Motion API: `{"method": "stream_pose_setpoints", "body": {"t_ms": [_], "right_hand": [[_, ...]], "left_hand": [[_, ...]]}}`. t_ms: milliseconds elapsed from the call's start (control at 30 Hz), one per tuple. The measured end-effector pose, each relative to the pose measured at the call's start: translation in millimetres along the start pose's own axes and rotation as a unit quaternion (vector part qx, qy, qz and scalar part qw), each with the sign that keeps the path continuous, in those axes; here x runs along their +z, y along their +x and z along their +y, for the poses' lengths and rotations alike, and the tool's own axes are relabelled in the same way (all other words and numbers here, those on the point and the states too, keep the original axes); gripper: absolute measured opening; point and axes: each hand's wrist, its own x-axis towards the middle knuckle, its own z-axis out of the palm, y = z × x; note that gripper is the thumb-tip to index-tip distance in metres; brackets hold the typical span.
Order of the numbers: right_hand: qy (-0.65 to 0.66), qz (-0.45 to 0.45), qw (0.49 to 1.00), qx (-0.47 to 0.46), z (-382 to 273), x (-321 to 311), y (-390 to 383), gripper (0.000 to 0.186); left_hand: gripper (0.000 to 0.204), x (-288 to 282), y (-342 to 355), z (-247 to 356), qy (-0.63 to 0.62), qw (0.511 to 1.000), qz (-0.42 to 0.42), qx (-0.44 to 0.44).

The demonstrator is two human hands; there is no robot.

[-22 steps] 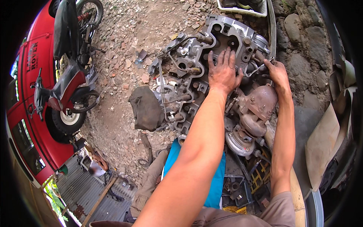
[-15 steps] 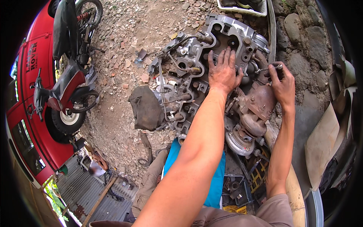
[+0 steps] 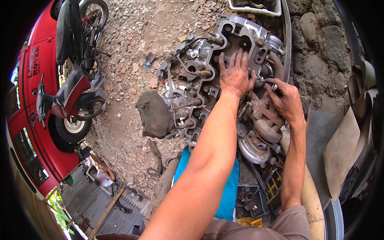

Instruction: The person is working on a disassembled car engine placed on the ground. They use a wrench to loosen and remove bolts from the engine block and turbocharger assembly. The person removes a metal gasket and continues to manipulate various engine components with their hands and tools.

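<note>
A greasy engine with a grey metal casting and thin pipes lies in front of me. My left hand rests flat on its upper part, fingers stretched out and slightly apart, holding nothing. To its right, my right hand is closed around a slim metal wrench, whose bright end shows between thumb and fingers. The wrench's other end reaches toward a fitting beside the curved rusty pipe; whether it sits on a bolt I cannot make out. Below that hand is a rusty turbocharger with a silver housing.
A dark cloth-like bundle lies on the gravel left of the engine. A white crate stands beyond it. Rough stones form a wall on the right. A red vehicle and a motorcycle stand at the left.
My right hand has swung left and toward me with the wrench, from beside the stone wall to over the turbocharger. My left hand has stayed on the engine.
</note>
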Motion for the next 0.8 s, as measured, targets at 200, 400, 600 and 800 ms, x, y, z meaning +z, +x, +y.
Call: {"method": "stream_pose_setpoints", "body": {"t_ms": [200, 400, 600, 800], "right_hand": [[0.009, -0.067, 0.997, -0.038, -1.0, -4.0, 7.0, 0.024], [-0.016, -0.171, 0.98, -0.098, -6.6, 9.4, 25.4, 0.026], [0.017, -0.127, 0.99, -0.066, -2.0, 4.9, 34.7, 0.024], [0.063, -0.002, 0.994, 0.09, 40.0, 0.7, 43.1, 0.029]], "left_hand": [[0.069, -0.8, -0.3, -0.2, -0.003, 1.0, -0.017, -0.005], [0.069, 6.9, -1.3, -2.7, 0.006, 1.0, -0.011, -0.004], [0.068, 5.2, -1.3, -3.4, 0.01, 1.0, -0.001, 0.006], [0.066, 0.7, -1.1, -0.9, 0.004, 1.0, 0.008, -0.001]]}}
